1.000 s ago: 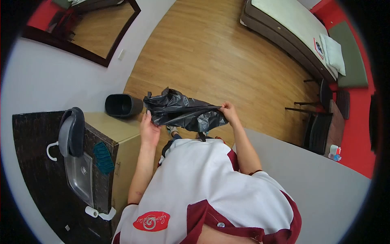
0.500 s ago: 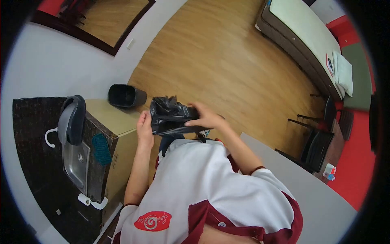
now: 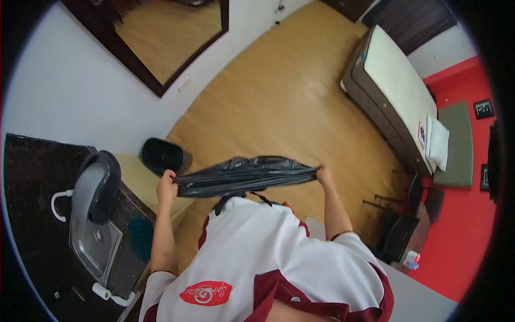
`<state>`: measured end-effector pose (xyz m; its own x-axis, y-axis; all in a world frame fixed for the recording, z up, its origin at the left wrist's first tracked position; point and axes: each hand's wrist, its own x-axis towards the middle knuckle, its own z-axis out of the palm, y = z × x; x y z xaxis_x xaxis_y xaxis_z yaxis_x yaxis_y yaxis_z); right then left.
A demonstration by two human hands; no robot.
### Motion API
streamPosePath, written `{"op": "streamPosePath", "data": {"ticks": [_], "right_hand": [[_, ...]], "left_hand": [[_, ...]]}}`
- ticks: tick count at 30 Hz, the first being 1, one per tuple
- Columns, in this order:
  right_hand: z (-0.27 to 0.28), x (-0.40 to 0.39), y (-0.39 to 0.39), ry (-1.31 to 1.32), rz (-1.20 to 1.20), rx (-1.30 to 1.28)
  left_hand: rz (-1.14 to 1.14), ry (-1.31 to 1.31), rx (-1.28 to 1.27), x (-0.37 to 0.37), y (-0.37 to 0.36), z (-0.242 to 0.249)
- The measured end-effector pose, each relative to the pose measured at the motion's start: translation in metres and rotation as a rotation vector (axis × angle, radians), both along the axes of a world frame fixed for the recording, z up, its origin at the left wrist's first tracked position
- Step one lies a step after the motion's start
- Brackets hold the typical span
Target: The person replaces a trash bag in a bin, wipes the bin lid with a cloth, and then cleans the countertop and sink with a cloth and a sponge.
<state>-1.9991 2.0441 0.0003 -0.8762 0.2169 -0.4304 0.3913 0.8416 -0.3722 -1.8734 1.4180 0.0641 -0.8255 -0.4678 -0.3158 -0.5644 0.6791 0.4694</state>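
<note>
A black plastic bag (image 3: 247, 177) is stretched sideways in front of my torso, its opening pulled into a long, narrow shape. My left hand (image 3: 167, 187) grips the bag's left end, with the fingers closed on the plastic. At the opposite end, my right hand (image 3: 323, 176) is closed on the bag's edge. Just beyond my left hand, a black bin (image 3: 185, 160) stands on the floor against the cabinet side.
On the left, a dark counter (image 3: 32, 214) holds a metal sink (image 3: 99, 236), a dark basin, a teal cloth (image 3: 141, 238) and a paper roll (image 3: 101, 291). A mattress (image 3: 397, 80), black chairs (image 3: 397, 233) and a grey surface (image 3: 418, 290) are at the right.
My hands have moved apart, and the bunched bag is now stretched wide between them. My right hand has gone right and my left hand left. The camera view has shifted.
</note>
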Motion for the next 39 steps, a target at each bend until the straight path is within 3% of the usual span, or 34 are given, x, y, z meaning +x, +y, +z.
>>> {"op": "streamPosePath", "data": {"ticks": [1,3,4,6,7,9,10,11,12,13,15,16,17,18,19,21,23,24,25,26,28,29,31,32,33,34,36,37,38,39], "right_hand": [[-0.002,-0.01,-0.016,-0.161,-0.419,-0.335],[-0.007,-0.029,-0.043,-0.27,-0.765,-0.816],[0.009,-0.036,-0.074,-0.246,-0.727,-0.941],[-0.01,-0.055,-0.116,-0.012,-0.463,-0.852],[-0.029,-0.065,-0.139,0.076,-0.184,-0.713],[0.056,-0.07,-0.23,0.058,0.234,-0.758],[0.055,-0.066,-0.26,0.12,0.41,-0.852],[0.048,-0.073,-0.283,0.108,0.627,-0.919],[0.049,-0.077,-0.309,0.179,0.748,-0.936],[0.085,-0.085,-0.322,-0.174,0.702,-0.71],[0.001,-0.113,-0.317,-0.289,0.598,-1.428],[0.03,-0.144,-0.321,-0.35,0.496,-1.634],[0.139,-0.162,-0.328,-0.226,0.482,-0.952],[0.201,-0.186,-0.329,-0.238,0.433,-0.868],[0.21,-0.211,-0.299,-0.204,0.329,-0.897],[0.229,-0.26,-0.24,-0.12,0.126,-0.96],[0.233,-0.308,-0.217,0.074,0.27,-1.257],[0.242,-0.32,-0.224,0.22,0.363,-1.247],[0.247,-0.334,-0.229,0.37,0.454,-1.237],[0.265,-0.344,-0.239,0.525,0.545,-1.227],[0.297,-0.366,-0.264,0.847,0.704,-1.196],[0.295,-0.382,-0.268,0.911,0.668,-1.149],[0.246,-0.421,-0.247,0.43,0.178,-0.872],[0.217,-0.419,-0.24,0.165,0.071,-0.733],[0.19,-0.403,-0.237,0.108,0.4,-0.362],[0.183,-0.384,-0.259,-0.058,0.245,-0.599],[0.147,-0.356,-0.265,-0.08,0.454,-0.621],[0.145,-0.336,-0.294,-0.19,0.435,-0.631],[0.127,-0.321,-0.308,-0.197,0.507,-0.575],[0.103,-0.308,-0.317,-0.285,0.564,-0.342]], "left_hand": [[0.032,0.017,-0.032,-0.009,-0.004,-0.008],[0.189,0.116,0.023,-0.025,-0.03,-0.054],[0.265,0.153,0.05,-0.026,-0.04,-0.072],[0.286,0.286,0.107,-0.042,-0.033,-0.076],[0.295,0.363,0.131,-0.056,-0.024,-0.076],[0.172,0.435,0.244,-0.089,0.018,-0.065],[0.117,0.433,0.433,-0.11,0.053,-0.021],[0.087,0.387,0.599,-0.127,0.084,-0.02],[-0.085,0.415,0.767,-0.144,0.112,0.037],[-0.301,0.448,0.93,-0.157,0.129,0.053],[-0.387,0.374,1.053,-0.178,0.135,0.126],[-0.331,0.544,1.13,-0.187,0.128,0.14],[-0.383,0.777,0.907,-0.194,0.115,0.135],[-0.333,0.725,0.911,-0.2,0.098,0.15],[-0.302,0.621,0.727,-0.205,0.081,0.158],[-0.373,0.618,0.32,-0.235,0.068,0.108],[-0.507,0.341,0.363,-0.265,0.094,0.063],[-0.582,0.201,0.398,-0.284,0.109,0.031],[-0.578,0.058,0.382,-0.295,0.136,-0.035],[-0.584,-0.127,0.287,-0.301,0.141,-0.029],[-0.339,-0.019,0.313,-0.288,0.151,-0.117],[-0.226,0.029,0.326,-0.277,0.153,-0.152],[0.137,-0.128,0.296,-0.257,0.122,-0.163],[0.351,-0.149,0.31,-0.226,0.11,-0.194],[0.567,-0.157,0.312,-0.194,0.084,-0.241],[0.789,-0.15,0.406,-0.168,0.054,-0.301],[1.02,0.059,0.417,-0.143,0.002,-0.295],[1.123,0.16,0.418,-0.138,-0.032,-0.282],[1.138,0.175,0.308,-0.122,-0.06,-0.302],[1.152,0.184,0.195,-0.105,-0.088,-0.324]]}}
